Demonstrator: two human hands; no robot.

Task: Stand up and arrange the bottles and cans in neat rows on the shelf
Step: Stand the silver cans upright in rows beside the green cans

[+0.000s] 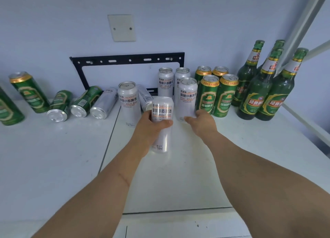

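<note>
I have a silver wheat-beer can point(162, 123) upright in my left hand point(151, 128), fingers wrapped around its middle, held just above or barely on the white shelf point(53, 157); the blur at its base leaves me unsure which. My right hand point(201, 120) rests with loosely spread fingers against the foot of the front silver can point(187, 98), steadying rather than gripping it. Beside that stand the green cans point(217, 94) and green bottles point(264, 87), packed tight. My worry is the gap: if I push the held can in crooked it may knock its neighbour into the green row and start a domino. To the left, fallen cans point(80, 103) could roll if nudged.
</note>
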